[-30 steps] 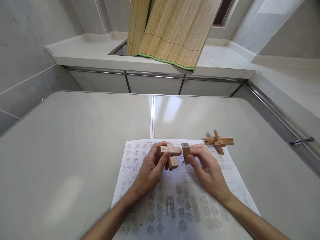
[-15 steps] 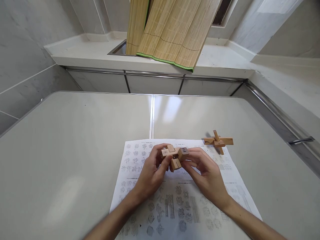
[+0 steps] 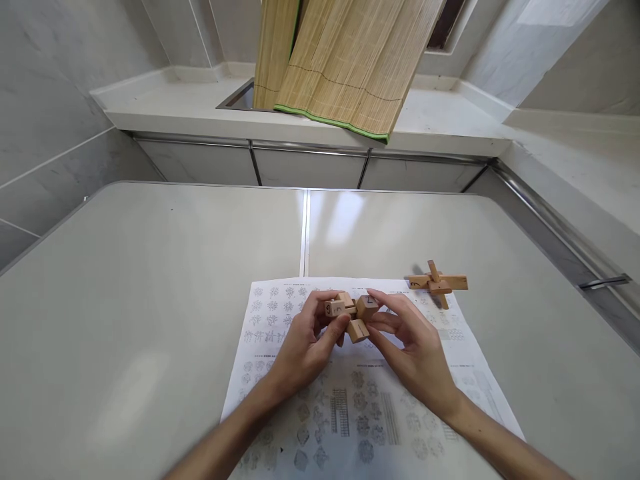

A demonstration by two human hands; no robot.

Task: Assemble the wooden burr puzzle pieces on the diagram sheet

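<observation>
Wooden block cluster: held between both hands, over the far half of the sheet; gap to the sheet can't be read from this angle.
Left hand: gripping the cluster's left side, thumb across the near face, index finger curled round the back; remaining fingers mostly hidden.
Right hand: fingertips on the cluster's right side, index at the top of the darker block, thumb low by the near block; exact thumb contact unclear.
Darker block: at the right fingertips, black mark on its upper face, sits against the rest of the cluster.
Near block: between the two thumbs, angled toward the wearer, dark stroke on its end.
Left block: under the left hand's grip, dark marks on two faces.
Printed sheet: beneath both hands and forearms, rows of small diagrams.
Second wooden assembly: beyond and right of the right hand, crossed pieces, not touched, by the sheet's far right corner.
Table: pale, under everything, seam running away beyond the hands.
Bamboo mat: well beyond the hands, green edging, draped over the counter.
</observation>
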